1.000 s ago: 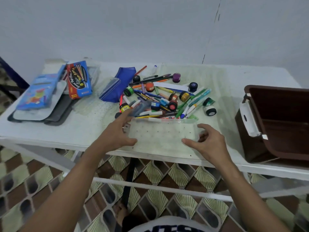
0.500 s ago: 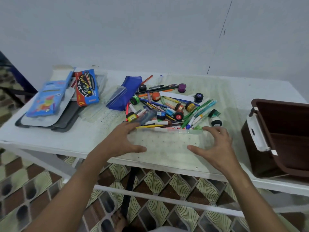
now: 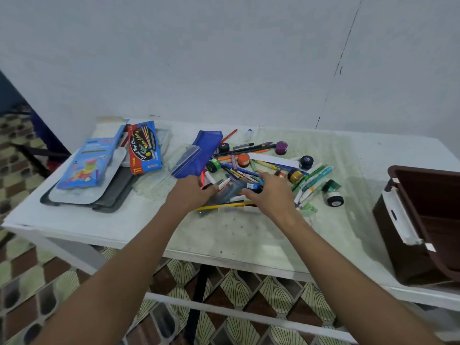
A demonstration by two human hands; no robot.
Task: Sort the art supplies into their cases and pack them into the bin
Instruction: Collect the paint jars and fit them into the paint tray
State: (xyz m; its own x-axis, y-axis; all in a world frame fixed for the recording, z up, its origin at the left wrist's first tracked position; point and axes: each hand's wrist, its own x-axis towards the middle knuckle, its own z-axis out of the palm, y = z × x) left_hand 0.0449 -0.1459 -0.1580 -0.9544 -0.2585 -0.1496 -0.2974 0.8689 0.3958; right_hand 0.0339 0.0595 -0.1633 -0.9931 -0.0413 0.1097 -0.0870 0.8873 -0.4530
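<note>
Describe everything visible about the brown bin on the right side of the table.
The bin is a dark brown box, plastic by its look, standing upright and open at the table's right end, partly cut off by the picture's edge. A white latch handle lies along its near-left rim. The part of its inside that shows holds nothing. It stands apart from the pile of pens and paint pots; neither hand touches it.

Both my hands have left the near edge of the clear case and reached forward into the heap of pens and markers. My left hand now closes around the markers at the heap's left side, while my right hand grips a blue-capped one beside it.
</note>
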